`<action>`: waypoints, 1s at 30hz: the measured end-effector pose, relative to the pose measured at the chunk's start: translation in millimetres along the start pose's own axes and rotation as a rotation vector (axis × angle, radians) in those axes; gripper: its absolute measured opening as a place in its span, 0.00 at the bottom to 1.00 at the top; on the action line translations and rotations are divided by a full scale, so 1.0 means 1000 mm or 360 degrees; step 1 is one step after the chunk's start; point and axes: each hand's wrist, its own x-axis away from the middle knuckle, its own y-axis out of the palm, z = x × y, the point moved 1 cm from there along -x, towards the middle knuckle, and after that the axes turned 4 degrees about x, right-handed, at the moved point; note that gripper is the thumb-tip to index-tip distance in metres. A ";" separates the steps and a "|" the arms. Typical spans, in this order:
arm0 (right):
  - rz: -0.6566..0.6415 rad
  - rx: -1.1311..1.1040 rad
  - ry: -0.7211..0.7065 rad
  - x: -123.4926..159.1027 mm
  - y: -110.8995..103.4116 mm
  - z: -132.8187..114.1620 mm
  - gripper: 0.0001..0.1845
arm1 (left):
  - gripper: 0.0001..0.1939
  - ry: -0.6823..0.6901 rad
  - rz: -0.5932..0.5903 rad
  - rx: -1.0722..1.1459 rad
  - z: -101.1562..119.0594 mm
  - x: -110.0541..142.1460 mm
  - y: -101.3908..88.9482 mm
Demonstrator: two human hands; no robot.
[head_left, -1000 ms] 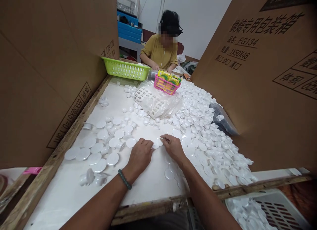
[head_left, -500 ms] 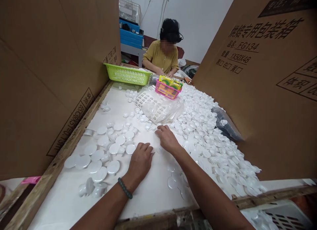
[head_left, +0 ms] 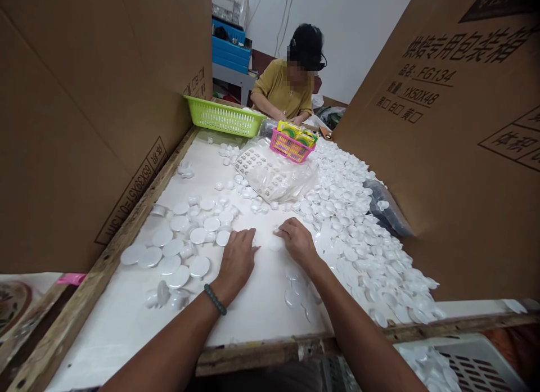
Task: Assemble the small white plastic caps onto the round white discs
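Observation:
On the white tabletop my left hand (head_left: 237, 256) is palm down, thumb and forefinger apart, with nothing visible between them. A dark green bead bracelet (head_left: 215, 300) circles that wrist. To its right, my right hand (head_left: 298, 243) has its fingers pinched on a small white plastic piece, mostly hidden by the fingertips. Larger glossy white plastic discs (head_left: 199, 266), some with a stem showing, lie loosely left of my left hand. A wide heap of smaller white plastic pieces (head_left: 350, 223) spreads to the right of my right hand. Several thin clear-looking discs (head_left: 292, 298) lie beneath my right forearm.
Tall cardboard boxes (head_left: 455, 212) flank both sides. Ahead are a clear plastic bag (head_left: 291, 181), a pink basket (head_left: 289, 148) of yellow packets and a green basket (head_left: 225, 119). A co-worker (head_left: 284, 88) sits opposite. A wooden edge (head_left: 253, 355) borders the table.
My right hand has drawn slightly nearer and its fingers have closed on a white piece. My left thumb and forefinger have spread apart. The whole view has shifted a little.

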 end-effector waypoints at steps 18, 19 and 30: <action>0.0002 0.0319 -0.0750 0.015 0.014 -0.049 0.12 | 0.19 -0.0187 -0.0023 0.0255 -0.004 -0.002 0.005; 0.0015 0.0279 -0.0744 0.016 0.015 -0.048 0.12 | 0.19 -0.0179 -0.0027 0.0270 -0.005 -0.002 0.004; -0.0026 -0.0953 0.0075 0.025 0.006 -0.027 0.15 | 0.10 -0.0354 -0.0186 0.0649 0.003 -0.007 -0.012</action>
